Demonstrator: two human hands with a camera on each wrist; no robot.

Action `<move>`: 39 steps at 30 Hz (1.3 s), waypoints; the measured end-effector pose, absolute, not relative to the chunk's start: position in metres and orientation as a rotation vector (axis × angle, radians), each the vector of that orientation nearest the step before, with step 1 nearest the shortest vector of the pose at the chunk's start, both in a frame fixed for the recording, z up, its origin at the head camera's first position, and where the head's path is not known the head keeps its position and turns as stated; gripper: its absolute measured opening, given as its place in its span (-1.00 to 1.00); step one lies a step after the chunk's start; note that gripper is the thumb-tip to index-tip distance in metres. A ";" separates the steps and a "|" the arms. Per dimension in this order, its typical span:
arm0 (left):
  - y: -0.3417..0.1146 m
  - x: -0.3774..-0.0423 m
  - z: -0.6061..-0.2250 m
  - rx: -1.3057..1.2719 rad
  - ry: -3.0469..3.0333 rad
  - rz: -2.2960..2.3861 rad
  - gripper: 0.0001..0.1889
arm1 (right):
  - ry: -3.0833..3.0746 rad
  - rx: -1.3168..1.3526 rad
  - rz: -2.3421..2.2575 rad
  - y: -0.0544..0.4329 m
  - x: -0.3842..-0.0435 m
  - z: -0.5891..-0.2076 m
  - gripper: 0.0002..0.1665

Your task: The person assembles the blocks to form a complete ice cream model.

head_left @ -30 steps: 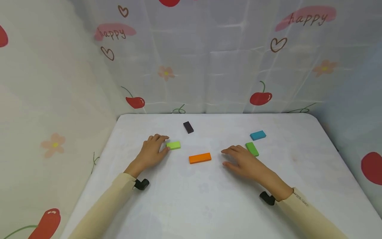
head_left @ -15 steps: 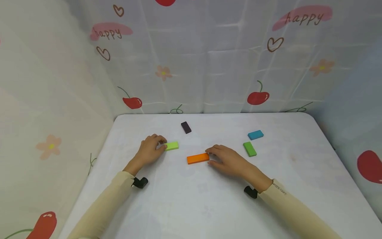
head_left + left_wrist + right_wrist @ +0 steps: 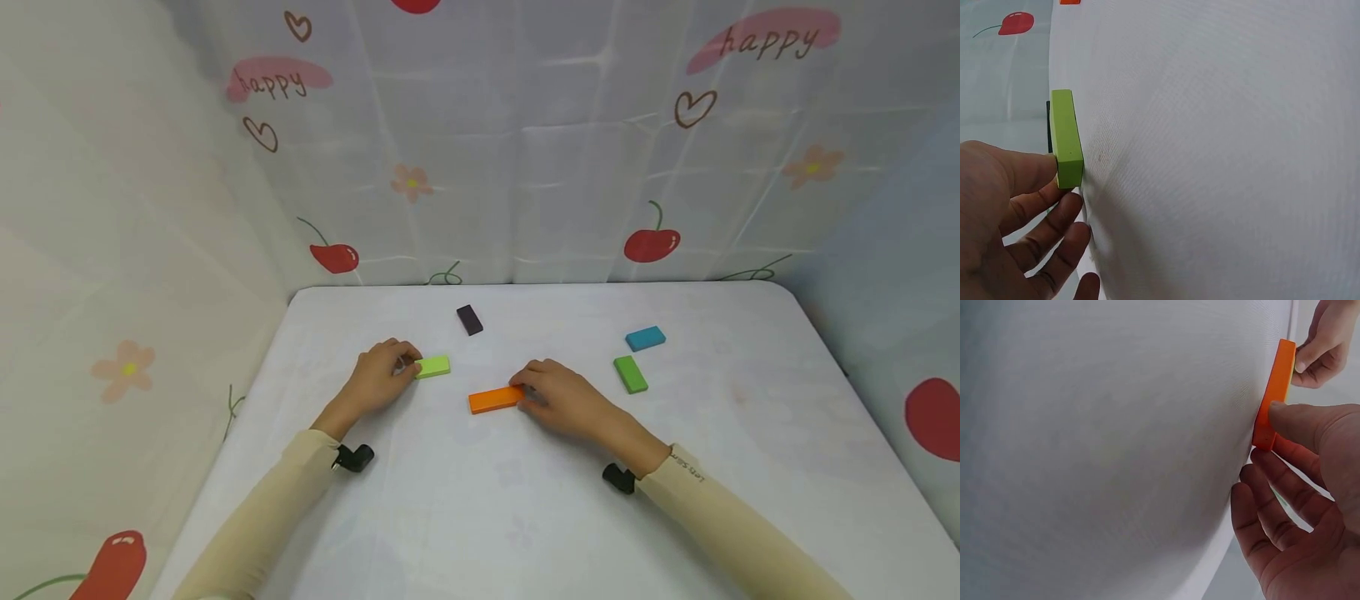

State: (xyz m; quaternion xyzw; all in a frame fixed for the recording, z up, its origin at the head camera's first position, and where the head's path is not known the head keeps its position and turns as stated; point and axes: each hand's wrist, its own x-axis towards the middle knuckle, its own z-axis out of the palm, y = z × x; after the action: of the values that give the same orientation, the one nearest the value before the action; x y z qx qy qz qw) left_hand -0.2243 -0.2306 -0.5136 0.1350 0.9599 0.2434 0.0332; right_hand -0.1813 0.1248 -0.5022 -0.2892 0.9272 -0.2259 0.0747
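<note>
My left hand (image 3: 375,379) pinches the left end of a flat lime-green block (image 3: 433,366) between thumb and index finger. In the left wrist view the other fingers curl loosely below that block (image 3: 1065,131). The right end of a longer orange block (image 3: 492,400) is held between the thumb and fingers of my right hand (image 3: 566,398). Seen from the right wrist, the thumb lies on one side of the orange block (image 3: 1275,381), and fingertips partly hide behind it. Both blocks appear to be on or just at the white tabletop.
A dark brown block (image 3: 470,320) lies behind, between the two hands. Off to the right are a blue block (image 3: 646,337) and a green block (image 3: 631,374), close together. Patterned curtains (image 3: 517,167) rise behind and beside the white table (image 3: 465,500).
My right hand has moved left from beside the green block and taken hold of the orange block's right end. The left fingers have closed onto the lime-green block.
</note>
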 end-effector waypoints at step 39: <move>-0.223 -0.221 -0.509 0.488 2.937 0.787 -0.81 | 2.822 -0.859 -0.614 0.144 -0.165 -0.501 -0.61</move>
State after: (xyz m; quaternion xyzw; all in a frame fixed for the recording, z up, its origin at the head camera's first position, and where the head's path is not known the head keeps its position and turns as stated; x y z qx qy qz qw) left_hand -0.2214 -0.2230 -0.5095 0.1584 0.9532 0.2555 0.0309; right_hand -0.1646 0.1441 -0.5007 -0.2845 0.9347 -0.2033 0.0642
